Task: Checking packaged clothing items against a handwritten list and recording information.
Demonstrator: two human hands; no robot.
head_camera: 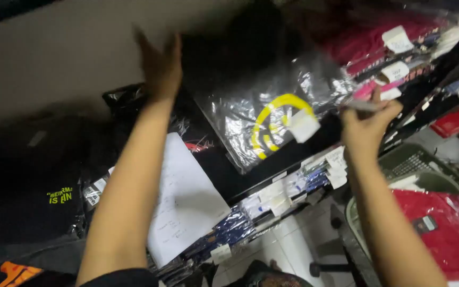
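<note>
Reaching up to a crowded shelf (272, 175), a person lifts a clear plastic bag (261, 101) holding a dark garment with a yellow ring print (277, 119), the bag tilted above the stacked stock. The left hand (160, 66) is raised flat against the bag's upper left edge, fingers straight and close together, the palm pressed to the plastic rather than curled around it. The right hand (367, 125) is closed at the bag's right edge, fingers pinched on a thin pale object that motion blur leaves unclear; whether it also grips the plastic cannot be told. A white tag (304, 125) hangs on the bag's front just beside the ring print. A white sheet of paper (187, 196) lies slanted on the shelf between the two forearms. Rows of bagged garments with white labels (277, 199) line the shelf edge below. Pink and red bagged clothes (367, 40) are stacked at upper right. A basket (415, 159) at lower right holds a red bagged garment (436, 223). Black bagged clothes (33, 186) are piled at left.
</note>
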